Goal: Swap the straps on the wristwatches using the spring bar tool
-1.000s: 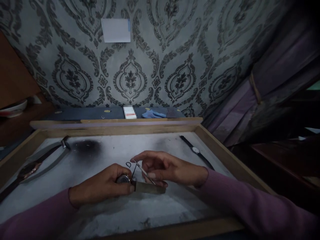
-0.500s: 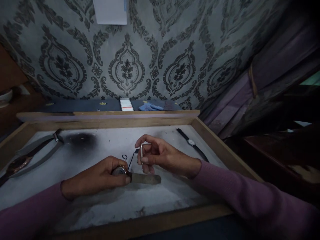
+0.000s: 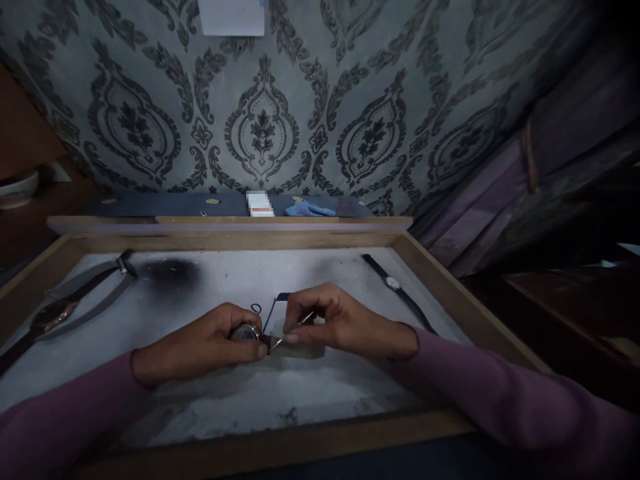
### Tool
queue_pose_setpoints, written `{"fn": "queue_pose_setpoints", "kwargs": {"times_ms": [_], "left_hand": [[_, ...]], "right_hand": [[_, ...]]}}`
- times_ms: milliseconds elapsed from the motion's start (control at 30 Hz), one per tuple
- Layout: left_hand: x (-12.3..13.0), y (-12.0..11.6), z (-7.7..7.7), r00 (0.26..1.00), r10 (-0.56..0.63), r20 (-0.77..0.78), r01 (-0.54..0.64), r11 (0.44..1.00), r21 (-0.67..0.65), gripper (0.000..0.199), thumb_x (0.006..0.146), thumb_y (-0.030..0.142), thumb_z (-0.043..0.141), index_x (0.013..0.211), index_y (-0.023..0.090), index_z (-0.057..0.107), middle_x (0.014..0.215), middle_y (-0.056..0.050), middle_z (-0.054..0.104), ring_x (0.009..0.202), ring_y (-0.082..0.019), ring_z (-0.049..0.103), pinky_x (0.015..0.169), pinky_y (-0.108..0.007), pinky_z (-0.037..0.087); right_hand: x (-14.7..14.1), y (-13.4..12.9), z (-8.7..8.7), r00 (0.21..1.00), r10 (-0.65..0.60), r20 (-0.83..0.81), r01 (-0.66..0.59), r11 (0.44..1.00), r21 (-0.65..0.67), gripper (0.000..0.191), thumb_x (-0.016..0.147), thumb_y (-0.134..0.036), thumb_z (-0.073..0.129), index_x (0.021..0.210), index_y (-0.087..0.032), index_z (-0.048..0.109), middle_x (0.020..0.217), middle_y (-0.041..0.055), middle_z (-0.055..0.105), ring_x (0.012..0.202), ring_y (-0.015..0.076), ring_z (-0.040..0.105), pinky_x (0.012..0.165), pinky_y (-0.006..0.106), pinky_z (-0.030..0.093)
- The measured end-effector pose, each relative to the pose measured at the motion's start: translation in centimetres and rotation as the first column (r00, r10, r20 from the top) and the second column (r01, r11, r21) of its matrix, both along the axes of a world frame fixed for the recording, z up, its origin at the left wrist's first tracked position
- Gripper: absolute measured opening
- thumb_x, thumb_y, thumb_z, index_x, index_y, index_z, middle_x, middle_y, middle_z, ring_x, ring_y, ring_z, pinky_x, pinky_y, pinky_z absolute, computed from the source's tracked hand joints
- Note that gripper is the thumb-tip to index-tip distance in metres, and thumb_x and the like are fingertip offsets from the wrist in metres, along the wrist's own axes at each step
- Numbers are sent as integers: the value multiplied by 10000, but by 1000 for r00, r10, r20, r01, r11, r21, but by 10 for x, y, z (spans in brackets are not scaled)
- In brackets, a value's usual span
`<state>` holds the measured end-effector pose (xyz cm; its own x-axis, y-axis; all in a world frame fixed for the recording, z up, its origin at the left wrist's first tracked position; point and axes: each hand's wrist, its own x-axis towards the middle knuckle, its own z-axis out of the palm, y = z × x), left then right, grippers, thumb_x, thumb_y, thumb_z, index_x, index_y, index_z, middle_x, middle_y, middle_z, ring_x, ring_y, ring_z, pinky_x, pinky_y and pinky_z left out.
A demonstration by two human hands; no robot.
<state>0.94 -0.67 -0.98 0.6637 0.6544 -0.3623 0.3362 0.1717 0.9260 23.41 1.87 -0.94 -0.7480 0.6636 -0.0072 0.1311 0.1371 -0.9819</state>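
Note:
My left hand [image 3: 215,343] is closed around a wristwatch [image 3: 246,332], its round case showing between thumb and forefinger. The watch's strap [image 3: 303,350] runs out to the right, beneath my other hand. Between the fingers of my right hand [image 3: 333,321] is pinched a thin metal tool [image 3: 306,319]; its exact kind is hard to make out. The tip of the tool meets the strap close to the watch case. Behind the hands, a dark-edged flat object [image 3: 281,301] and a small black ring [image 3: 256,309] lie on the white surface.
A wooden-rimmed tray [image 3: 240,241] surrounds the work surface. One wristwatch [image 3: 55,313] lies at its left, another wristwatch [image 3: 393,284] at its right. Beyond the rim are a blue cloth [image 3: 309,209] and a small white box [image 3: 260,204]. A tied curtain [image 3: 480,193] hangs at the right.
My right hand has lowered the tool from upright to tilted, bringing its tip to the strap beside the watch case. The left hand still holds the watch. The view has shifted slightly.

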Motion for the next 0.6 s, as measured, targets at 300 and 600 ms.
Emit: {"fn": "queue_pose_setpoints", "kwargs": {"times_ms": [300,600], "left_hand": [[1,0,5,1000,-1,-21,3,999,54,241,815,380,595,712,175,521,574,90,326,517,-83,269,472,-225,209],[0,-1,3,1000,10,-13,-10,1000,22,294,785,408,636,679,187,474,564,93,303,513,-83,252,466,-220,207]], "right_hand": [[8,-12,17,943,25,332,-238,747,621,187,977,-207,439,922,-136,602,765,36,622,669,123,542,618,239,397],[1,-20,12,907,-63,417,-218,776,592,187,1003,-274,381,914,-167,505,694,7,568,557,112,471,542,235,337]]}}
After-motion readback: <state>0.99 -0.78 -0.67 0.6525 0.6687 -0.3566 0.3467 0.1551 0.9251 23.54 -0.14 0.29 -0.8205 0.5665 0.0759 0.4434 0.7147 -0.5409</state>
